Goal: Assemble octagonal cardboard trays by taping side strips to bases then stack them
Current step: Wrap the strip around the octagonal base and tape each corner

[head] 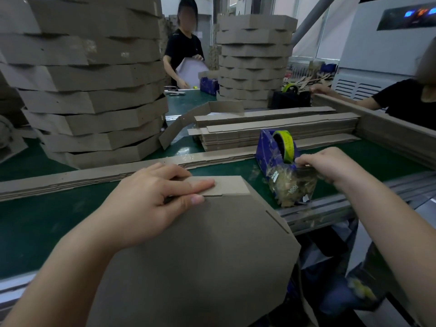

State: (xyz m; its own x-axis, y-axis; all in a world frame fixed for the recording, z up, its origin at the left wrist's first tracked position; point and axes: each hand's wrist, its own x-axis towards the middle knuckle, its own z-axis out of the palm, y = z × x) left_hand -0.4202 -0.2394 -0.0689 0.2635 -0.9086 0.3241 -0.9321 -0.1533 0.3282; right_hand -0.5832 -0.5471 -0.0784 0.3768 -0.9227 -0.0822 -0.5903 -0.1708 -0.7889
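A person's left hand [151,199] presses straight, close-set fingers flat on the end of a side strip [226,185], with the thumb against the octagonal base [212,256]. The base is tilted up at the near edge of the green table [47,227]. The right hand [328,164] is at the cutter of the nearest tape dispenser [271,147], fingers curled and pinching the free end of the tape [286,145]. The clear tape is hard to make out. To do this step well, the strip's edge should probably stay flush with the base's edge while a short piece is torn off cleanly and laid across the seam. There are three tape dispensers in view, two tall stacks of finished trays [89,90], one pile of flat strips [271,131] and two other people.
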